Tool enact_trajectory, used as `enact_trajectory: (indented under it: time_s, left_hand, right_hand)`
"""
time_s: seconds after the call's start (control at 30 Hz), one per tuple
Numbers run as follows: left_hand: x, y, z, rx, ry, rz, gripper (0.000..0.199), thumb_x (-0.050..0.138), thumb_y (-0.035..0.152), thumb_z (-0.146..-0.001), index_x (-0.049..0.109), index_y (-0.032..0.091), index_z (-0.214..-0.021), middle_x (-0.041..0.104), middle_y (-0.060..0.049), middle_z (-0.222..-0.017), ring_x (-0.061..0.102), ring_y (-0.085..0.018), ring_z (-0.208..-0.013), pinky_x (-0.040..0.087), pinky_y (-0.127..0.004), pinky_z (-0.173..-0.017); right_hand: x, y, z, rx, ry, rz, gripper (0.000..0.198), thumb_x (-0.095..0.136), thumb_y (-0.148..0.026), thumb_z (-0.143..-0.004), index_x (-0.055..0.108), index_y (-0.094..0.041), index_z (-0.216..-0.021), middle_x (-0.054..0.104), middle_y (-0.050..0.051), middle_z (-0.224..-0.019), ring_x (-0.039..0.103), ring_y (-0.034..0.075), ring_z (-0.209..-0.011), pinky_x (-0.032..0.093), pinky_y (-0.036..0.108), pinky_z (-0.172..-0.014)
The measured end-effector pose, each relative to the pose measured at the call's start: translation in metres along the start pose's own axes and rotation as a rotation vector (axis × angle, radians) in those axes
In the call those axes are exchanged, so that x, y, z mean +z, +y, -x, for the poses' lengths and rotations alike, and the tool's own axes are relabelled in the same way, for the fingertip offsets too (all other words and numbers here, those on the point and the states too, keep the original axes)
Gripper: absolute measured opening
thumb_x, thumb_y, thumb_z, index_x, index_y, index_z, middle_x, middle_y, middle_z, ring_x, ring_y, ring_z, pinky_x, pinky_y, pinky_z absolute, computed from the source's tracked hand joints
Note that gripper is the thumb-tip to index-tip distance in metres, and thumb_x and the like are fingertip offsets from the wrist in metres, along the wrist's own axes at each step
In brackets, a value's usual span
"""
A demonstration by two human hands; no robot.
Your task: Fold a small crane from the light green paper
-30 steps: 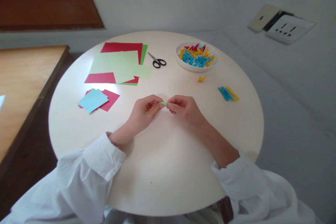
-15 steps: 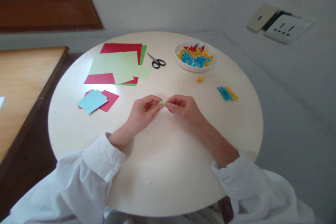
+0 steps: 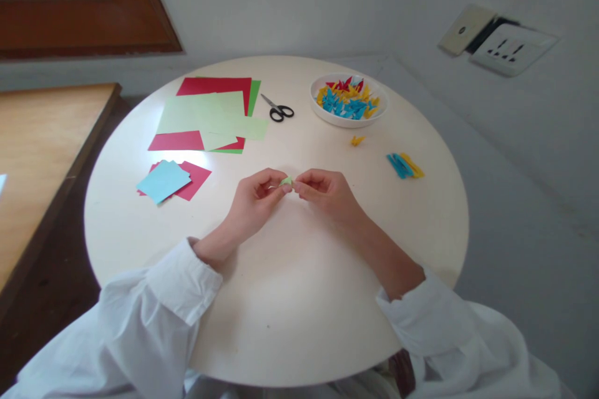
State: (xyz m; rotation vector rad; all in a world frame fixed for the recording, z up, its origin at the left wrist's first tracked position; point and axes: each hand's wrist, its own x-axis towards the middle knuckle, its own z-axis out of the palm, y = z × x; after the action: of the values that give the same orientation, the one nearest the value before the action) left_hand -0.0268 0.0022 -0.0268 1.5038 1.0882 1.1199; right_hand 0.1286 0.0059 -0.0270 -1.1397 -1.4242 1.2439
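Observation:
Between my two hands, over the middle of the round white table, is a small folded piece of light green paper. My left hand pinches it from the left with thumb and forefinger. From the right, my right hand grips its other end between thumb and fingertips. Most of the paper is hidden by the fingers, so its full shape does not show. Beyond my right hand lies one small yellow folded paper piece.
Black-handled scissors lie past my hands, beside overlapping green and red sheets. Blue and red paper squares sit at left. A white dish holds several coloured paper foldings. Blue and yellow folded strips lie at right.
The green paper sits a little differently between my fingertips and now shows a more pointed shape. Both hands keep their pinch in nearly the same place.

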Motion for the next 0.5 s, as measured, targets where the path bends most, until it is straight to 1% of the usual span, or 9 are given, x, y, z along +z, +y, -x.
enact_trajectory:
  time_s: [0.2, 0.4, 0.5]
  left_hand:
    - [0.001, -0.002, 0.0, -0.032, -0.021, 0.095, 0.021, 0.069, 0.037, -0.072, 0.06, 0.017, -0.072, 0.056, 0.002, -0.065, 0.047, -0.01, -0.057, 0.036, -0.023, -0.053]
    - [0.0, -0.015, 0.0, -0.063, -0.107, 0.26, 0.019, 0.067, 0.035, -0.076, 0.06, 0.017, -0.078, 0.058, 0.001, -0.07, 0.054, -0.011, -0.066, 0.042, -0.024, -0.062]
    - [0.0, -0.015, 0.0, -0.094, -0.143, 0.339, 0.019, 0.067, 0.035, -0.077, 0.059, 0.018, -0.079, 0.057, 0.001, -0.07, 0.055, -0.011, -0.068, 0.044, -0.026, -0.067]
  right_hand:
    - [0.002, -0.004, 0.001, 0.045, -0.001, -0.067, 0.014, 0.064, -0.029, -0.064, 0.06, -0.016, -0.06, 0.056, -0.003, -0.057, 0.048, 0.009, -0.056, 0.039, 0.024, -0.057]
    - [0.003, -0.005, 0.001, 0.067, -0.012, -0.113, 0.011, 0.061, -0.025, -0.062, 0.06, -0.016, -0.056, 0.053, -0.005, -0.053, 0.043, 0.007, -0.053, 0.036, 0.024, -0.054]
    - [0.003, -0.004, 0.001, 0.075, -0.032, -0.129, 0.012, 0.061, -0.025, -0.064, 0.06, -0.016, -0.057, 0.054, -0.004, -0.054, 0.043, 0.008, -0.053, 0.035, 0.024, -0.055]
